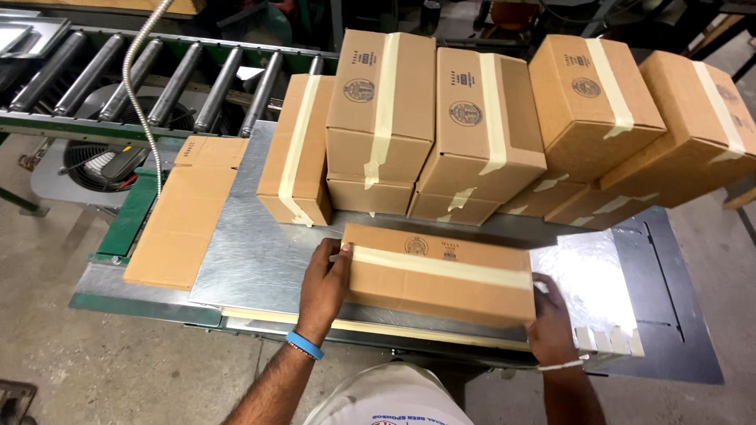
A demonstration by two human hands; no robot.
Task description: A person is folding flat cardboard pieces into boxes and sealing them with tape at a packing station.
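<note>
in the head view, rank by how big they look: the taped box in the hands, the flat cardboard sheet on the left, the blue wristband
1. taped box
2. flat cardboard sheet, close to the box in area, so unsure
3. blue wristband, by far the smallest

The long brown corrugated-cardboard box (441, 271) is matt, its seam sealed with smooth, pale paper-like tape. It lies on the flat sheet-metal bench (260, 252), whose dull grey surface turns glaring bright just right of the box. Behind the box, the stacked brown cardboard boxes (480, 126) share the same matt finish. Far left of them, the dark steel conveyor rollers (173, 79) look smooth with a slight sheen.
</note>
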